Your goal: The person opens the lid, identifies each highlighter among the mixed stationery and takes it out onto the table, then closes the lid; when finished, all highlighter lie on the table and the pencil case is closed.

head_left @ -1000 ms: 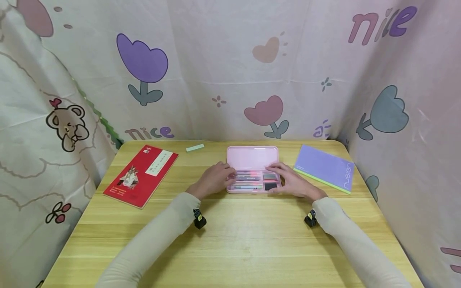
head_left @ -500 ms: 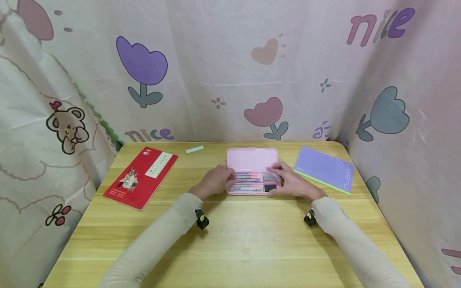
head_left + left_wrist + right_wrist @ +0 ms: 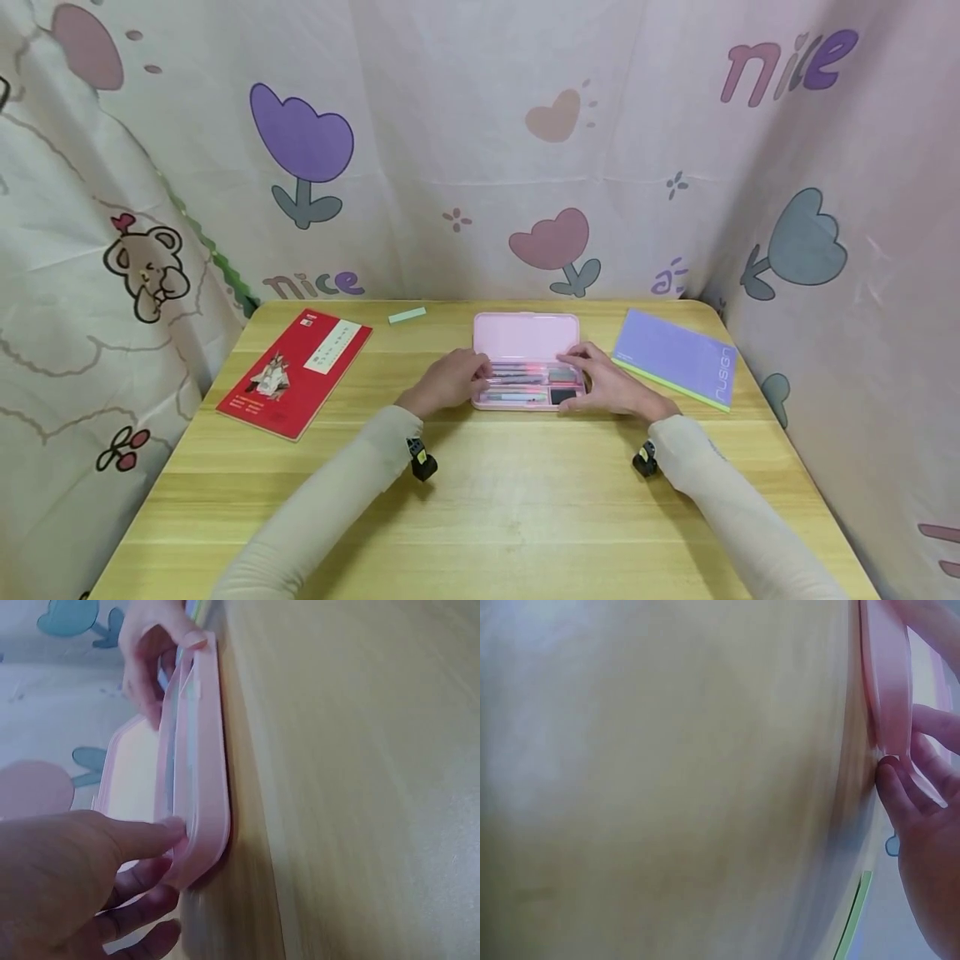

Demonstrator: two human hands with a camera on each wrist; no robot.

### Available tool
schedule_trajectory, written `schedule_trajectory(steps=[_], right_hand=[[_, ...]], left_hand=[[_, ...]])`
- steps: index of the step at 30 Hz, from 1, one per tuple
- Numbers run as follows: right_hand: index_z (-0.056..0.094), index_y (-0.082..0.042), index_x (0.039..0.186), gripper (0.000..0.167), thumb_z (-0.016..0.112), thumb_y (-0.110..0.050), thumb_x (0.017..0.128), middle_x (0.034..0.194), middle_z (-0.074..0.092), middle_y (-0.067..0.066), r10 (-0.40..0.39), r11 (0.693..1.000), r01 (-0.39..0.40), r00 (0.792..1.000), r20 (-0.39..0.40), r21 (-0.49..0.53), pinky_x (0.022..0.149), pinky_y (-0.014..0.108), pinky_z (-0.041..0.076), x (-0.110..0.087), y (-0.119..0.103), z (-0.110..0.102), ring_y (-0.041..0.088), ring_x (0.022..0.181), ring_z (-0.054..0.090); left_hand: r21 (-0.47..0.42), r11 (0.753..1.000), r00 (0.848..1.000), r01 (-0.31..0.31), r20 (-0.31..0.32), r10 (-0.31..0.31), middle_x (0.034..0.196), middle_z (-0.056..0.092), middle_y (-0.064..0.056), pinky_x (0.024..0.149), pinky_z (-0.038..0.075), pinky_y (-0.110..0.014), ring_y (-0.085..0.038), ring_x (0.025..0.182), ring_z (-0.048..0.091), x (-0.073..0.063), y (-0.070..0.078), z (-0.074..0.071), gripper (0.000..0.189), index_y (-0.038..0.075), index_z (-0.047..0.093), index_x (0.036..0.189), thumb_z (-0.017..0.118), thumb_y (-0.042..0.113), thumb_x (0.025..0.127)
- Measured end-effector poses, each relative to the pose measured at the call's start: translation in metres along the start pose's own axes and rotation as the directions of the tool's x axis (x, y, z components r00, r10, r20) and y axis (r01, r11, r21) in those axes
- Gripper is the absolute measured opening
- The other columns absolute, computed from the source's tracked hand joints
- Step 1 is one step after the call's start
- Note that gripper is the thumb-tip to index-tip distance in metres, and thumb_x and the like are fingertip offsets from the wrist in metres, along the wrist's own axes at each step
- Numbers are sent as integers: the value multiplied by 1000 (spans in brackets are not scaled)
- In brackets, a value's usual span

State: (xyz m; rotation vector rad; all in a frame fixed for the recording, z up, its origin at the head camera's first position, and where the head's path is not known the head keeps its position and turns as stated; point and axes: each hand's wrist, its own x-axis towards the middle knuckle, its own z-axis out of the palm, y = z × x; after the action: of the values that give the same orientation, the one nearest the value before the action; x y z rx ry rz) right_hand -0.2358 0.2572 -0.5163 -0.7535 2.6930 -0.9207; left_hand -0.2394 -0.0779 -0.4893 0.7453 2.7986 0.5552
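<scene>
Head view: pink case (image 3: 527, 343) lies open, round-cornered; the table (image 3: 517, 508) is wood-grained.

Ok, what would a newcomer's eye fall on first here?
Probably the red booklet on the left of the table. Next comes the open pink pencil case near the far edge, left hand at one end, right hand at the other. Behind the table, the purple tulip on the curtain, upper left, stands out.

Pencil case (image 3: 525, 336) smooth plastic (slightly glossy); table (image 3: 517, 508) wood-grained, smooth; backdrop (image 3: 427, 100) matt cloth.
</scene>
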Motion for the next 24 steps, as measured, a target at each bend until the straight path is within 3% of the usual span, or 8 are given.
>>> schedule_trajectory(steps=[5, 13, 19, 24], right_hand=[[49, -9, 164, 105, 95, -54, 81, 157, 43, 11, 4, 1000, -4, 1000, 0, -10, 121, 58, 42, 0, 0, 1, 30, 142, 44], [47, -12, 165, 106, 94, -55, 81, 158, 42, 10, 16, 1000, -16, 1000, 10, -13, 115, 54, 45, 1, -1, 0, 27, 135, 45], [47, -11, 165, 106, 95, -56, 81, 157, 43, 10, 7, 1000, -7, 1000, 4, -16, 115, 54, 45, 2, 0, 1, 27, 134, 46], [48, -12, 165, 106, 93, -58, 81, 157, 43, 10, 2, 1000, -2, 1000, 1, -30, 111, 53, 46, 1, 2, 1, 27, 133, 46]], left_hand=[[-112, 994, 1000, -11, 26, 14, 103, 67, 0, 91, 53, -38, -18, 96, 58, 1, -9, -1, 6, 17, 69, 108, 73, 21, 106], [-256, 966, 997, 27, -59, -44, 109, 73, 0, 94, 56, -40, -20, 100, 63, -2, -24, -11, 9, 15, 75, 115, 70, 19, 108], [-264, 964, 984, 39, -160, -83, 112, 74, -3, 92, 57, -41, -21, 102, 67, -17, -63, -34, 14, 15, 75, 119, 69, 22, 109], [-285, 956, 965, 70, -222, -137, 114, 74, -6, 96, 57, -44, -25, 103, 65, -35, -97, -46, 14, 13, 74, 120, 71, 18, 108]])
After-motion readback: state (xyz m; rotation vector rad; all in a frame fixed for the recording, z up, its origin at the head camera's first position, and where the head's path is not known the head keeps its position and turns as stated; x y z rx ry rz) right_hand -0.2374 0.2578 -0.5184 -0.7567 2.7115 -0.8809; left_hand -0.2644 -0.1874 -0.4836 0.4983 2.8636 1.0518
